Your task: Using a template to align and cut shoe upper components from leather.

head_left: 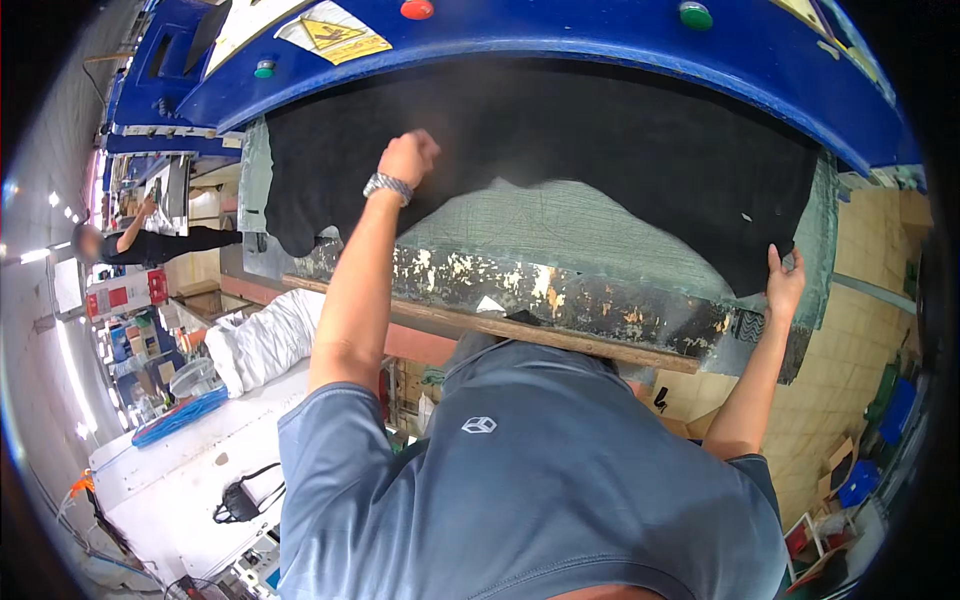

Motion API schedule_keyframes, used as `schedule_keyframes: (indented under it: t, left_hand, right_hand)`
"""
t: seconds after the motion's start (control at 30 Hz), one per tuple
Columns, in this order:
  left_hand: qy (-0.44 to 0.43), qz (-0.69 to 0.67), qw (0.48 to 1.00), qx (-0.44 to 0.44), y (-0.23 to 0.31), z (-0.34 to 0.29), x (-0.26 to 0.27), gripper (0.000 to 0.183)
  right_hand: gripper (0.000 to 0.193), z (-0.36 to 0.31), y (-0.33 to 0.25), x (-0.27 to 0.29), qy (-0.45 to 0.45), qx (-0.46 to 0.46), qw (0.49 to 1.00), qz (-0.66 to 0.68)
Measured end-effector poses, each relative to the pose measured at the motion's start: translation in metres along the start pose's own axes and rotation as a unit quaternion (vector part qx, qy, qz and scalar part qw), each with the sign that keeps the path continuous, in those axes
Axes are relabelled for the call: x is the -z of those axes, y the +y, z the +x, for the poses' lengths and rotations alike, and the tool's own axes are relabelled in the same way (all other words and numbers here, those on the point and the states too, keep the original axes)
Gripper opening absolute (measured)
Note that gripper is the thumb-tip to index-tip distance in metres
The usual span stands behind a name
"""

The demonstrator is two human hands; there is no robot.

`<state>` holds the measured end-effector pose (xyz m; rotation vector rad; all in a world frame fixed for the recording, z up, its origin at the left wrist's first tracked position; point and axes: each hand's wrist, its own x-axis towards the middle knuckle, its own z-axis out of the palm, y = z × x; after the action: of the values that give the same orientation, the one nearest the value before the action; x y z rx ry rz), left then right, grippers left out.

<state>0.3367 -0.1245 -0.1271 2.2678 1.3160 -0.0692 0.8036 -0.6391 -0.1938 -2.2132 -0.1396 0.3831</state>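
A wide black sheet (640, 125), which looks like a leather hide with irregular edges, lies across a worn green cutting bed (520, 225) beneath a blue machine beam. My right hand (785, 285) pinches the sheet's near right edge between thumb and fingers. Farther left, my left hand (408, 158) is held over the sheet with its fingers curled in, and a bracelet circles that wrist. Whether anything is inside those fingers is hidden. Small white flecks show on the sheet not far from my right hand.
The blue beam (560, 30) spans the far side, carrying a red button (417, 9) and green buttons. A wooden strip (500, 325) edges the bed near my body. At left stand a white table (190, 480) with a bundled white sheet (265, 340), and another person (160, 240).
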Motion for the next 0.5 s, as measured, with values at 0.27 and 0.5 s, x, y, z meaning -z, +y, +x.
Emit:
schedule_keyframes:
  t: [0.27,0.5]
  left_hand:
    - [0.197,0.124,0.948,-0.219,0.035,-0.120,-0.077,0.041]
    - [-0.202,-0.376,0.903,-0.053,-0.048,-0.003,0.003,0.024]
  right_hand:
    - [0.066,0.007,0.027,-0.002,0.018,0.023,0.999,0.036]
    - [0.070,0.031,0.040,0.003,-0.008,0.032,0.998,0.048]
